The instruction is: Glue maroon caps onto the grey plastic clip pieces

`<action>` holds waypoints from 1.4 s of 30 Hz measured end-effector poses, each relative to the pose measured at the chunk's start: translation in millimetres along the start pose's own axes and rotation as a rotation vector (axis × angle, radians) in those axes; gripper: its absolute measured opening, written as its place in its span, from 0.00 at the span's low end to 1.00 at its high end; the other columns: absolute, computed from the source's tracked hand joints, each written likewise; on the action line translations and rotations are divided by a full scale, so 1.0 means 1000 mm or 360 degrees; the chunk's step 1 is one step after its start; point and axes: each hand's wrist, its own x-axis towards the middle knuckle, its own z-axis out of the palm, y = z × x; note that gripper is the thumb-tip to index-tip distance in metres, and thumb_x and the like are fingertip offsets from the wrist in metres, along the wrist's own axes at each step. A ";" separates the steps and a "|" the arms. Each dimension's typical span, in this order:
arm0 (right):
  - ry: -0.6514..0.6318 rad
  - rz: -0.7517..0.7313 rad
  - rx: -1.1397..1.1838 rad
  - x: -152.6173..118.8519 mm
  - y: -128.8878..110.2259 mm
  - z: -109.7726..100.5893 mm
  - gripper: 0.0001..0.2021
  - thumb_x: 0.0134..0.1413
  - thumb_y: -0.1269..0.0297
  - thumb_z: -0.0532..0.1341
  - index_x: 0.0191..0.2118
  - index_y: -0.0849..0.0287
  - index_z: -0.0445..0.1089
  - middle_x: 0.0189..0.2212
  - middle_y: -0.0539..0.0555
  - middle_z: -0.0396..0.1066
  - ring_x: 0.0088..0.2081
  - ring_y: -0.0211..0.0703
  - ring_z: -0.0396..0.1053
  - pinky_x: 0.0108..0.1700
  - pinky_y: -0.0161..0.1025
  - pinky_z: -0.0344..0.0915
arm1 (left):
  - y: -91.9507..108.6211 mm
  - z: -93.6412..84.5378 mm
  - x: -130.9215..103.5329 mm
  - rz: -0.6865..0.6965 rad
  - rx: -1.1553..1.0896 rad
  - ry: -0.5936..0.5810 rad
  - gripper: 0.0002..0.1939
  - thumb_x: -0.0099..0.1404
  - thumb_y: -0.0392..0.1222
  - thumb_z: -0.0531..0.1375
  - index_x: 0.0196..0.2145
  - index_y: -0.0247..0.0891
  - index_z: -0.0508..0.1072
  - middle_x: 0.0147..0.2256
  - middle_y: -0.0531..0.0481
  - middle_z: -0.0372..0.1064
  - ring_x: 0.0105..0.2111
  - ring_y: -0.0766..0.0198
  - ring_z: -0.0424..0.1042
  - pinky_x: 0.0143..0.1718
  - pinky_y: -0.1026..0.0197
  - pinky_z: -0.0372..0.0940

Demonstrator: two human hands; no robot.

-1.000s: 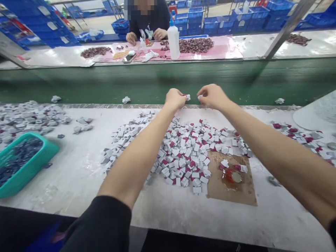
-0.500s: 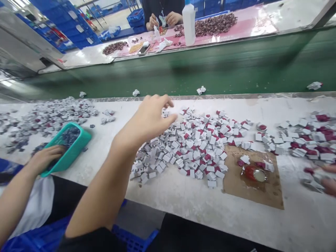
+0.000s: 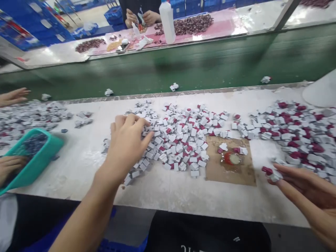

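Note:
My left hand (image 3: 128,140) is over the left part of a pile of small white and dark red pieces (image 3: 183,136), fingers apart and curved downward, with nothing visible in its grasp. At the right, my right hand (image 3: 307,189) pinches a white and dark red piece (image 3: 273,174) between thumb and fingers. Between the hands lies a brown square board (image 3: 217,171), wet-looking, bearing a round red thing with a pale top (image 3: 232,158) and a couple of loose pieces. A second pile (image 3: 296,133) spreads behind my right hand.
At the left, a co-worker's hand (image 3: 12,168) is in a teal basket (image 3: 49,147); another hand (image 3: 14,97) shows above grey pieces. A green belt (image 3: 210,61) carries scattered pieces. Across it are a white bottle (image 3: 168,22) and a person's hands (image 3: 143,17).
The view has shifted right. My left hand has lowered onto the pile's left part. My right hand, blurred at the edge before, is now clearly in view with the piece. A co-worker's hand has appeared at far left.

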 end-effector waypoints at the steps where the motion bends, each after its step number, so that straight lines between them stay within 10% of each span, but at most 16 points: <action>1: -0.0034 -0.0049 -0.0012 -0.001 -0.008 0.003 0.12 0.57 0.41 0.81 0.46 0.31 0.92 0.46 0.59 0.89 0.43 0.68 0.90 0.39 0.60 0.90 | -0.001 0.000 0.002 0.0014 -0.0048 -0.0024 0.06 0.73 0.49 0.67 0.41 0.47 0.80 0.49 0.37 0.80 0.62 0.25 0.70 0.65 0.24 0.63; 10: -0.0307 -0.0364 0.0175 -0.004 -0.036 0.036 0.10 0.75 0.62 0.74 0.54 0.39 0.90 0.50 0.53 0.87 0.49 0.50 0.87 0.45 0.40 0.88 | 0.002 -0.007 0.006 0.0022 -0.0203 -0.0115 0.16 0.75 0.62 0.65 0.43 0.50 0.84 0.42 0.39 0.75 0.52 0.32 0.73 0.60 0.32 0.66; 15: -0.0298 -0.0355 0.0259 -0.006 -0.037 0.046 0.12 0.76 0.65 0.73 0.56 0.39 0.90 0.52 0.53 0.88 0.53 0.49 0.87 0.50 0.40 0.88 | 0.036 -0.009 -0.053 0.0227 -0.0764 -0.0222 0.08 0.76 0.58 0.71 0.47 0.58 0.88 0.40 0.47 0.75 0.34 0.50 0.74 0.35 0.50 0.72; 25: -0.0291 -0.0374 0.0166 -0.009 -0.035 0.046 0.14 0.76 0.69 0.72 0.55 0.38 0.90 0.50 0.49 0.87 0.52 0.44 0.85 0.49 0.37 0.85 | 0.082 0.052 -0.164 0.0171 -0.0986 -0.0416 0.14 0.85 0.37 0.62 0.62 0.48 0.80 0.56 0.45 0.76 0.43 0.62 0.84 0.47 0.62 0.81; 32: -0.0279 -0.0427 0.0131 -0.008 -0.034 0.046 0.15 0.77 0.70 0.72 0.56 0.39 0.89 0.50 0.49 0.86 0.52 0.42 0.85 0.52 0.37 0.84 | 0.088 0.039 -0.148 0.0317 -0.1056 -0.0432 0.12 0.84 0.35 0.64 0.58 0.49 0.79 0.52 0.51 0.80 0.42 0.65 0.84 0.45 0.68 0.80; 42: -0.0279 -0.0383 0.0207 -0.004 -0.045 0.046 0.14 0.75 0.70 0.73 0.55 0.41 0.91 0.48 0.50 0.87 0.50 0.44 0.86 0.51 0.40 0.85 | 0.141 0.027 -0.090 -0.0106 -0.1672 -0.0460 0.11 0.78 0.36 0.70 0.52 0.54 0.84 0.45 0.58 0.83 0.41 0.68 0.83 0.46 0.69 0.79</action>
